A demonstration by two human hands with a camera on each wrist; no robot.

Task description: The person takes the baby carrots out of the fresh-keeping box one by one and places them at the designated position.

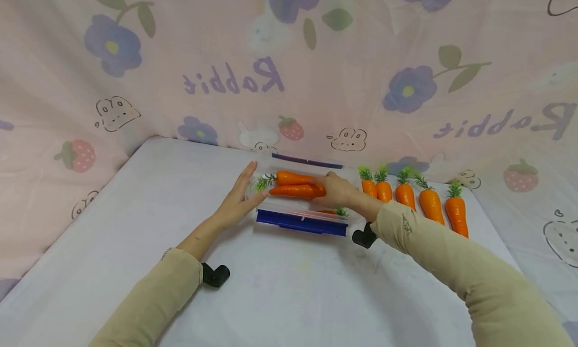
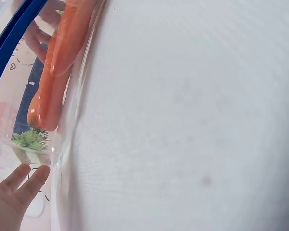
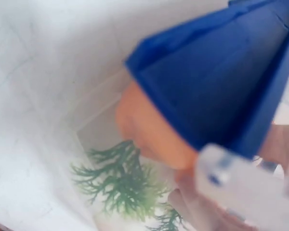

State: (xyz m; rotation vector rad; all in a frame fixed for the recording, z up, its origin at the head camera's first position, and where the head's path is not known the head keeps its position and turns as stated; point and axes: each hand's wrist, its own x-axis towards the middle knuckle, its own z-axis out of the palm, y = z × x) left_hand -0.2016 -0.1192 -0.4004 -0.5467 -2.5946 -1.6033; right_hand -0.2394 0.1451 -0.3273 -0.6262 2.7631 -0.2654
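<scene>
A clear plastic box (image 1: 250, 186) with blue latch flaps (image 1: 301, 222) lies on the white table, with orange carrots inside. One carrot (image 1: 293, 178) has its green top toward the left end; another carrot (image 1: 293, 191) beside it points its tip left. My right hand (image 1: 336, 189) reaches into the box and grips that second carrot by its thick right end, whose top the hand hides. At the box's left end my left hand (image 1: 235, 204) rests with fingers extended; its fingertips (image 2: 41, 172) show near the clear wall. A further carrot (image 3: 151, 127) lies along the near wall.
To the right of the box several carrots (image 1: 430, 205) lie in a row, green tops toward the back. A pink curtain (image 1: 316, 96) with flowers and rabbits hangs behind the table (image 1: 271, 287). Black mounts (image 1: 217, 275) sit at both wrists.
</scene>
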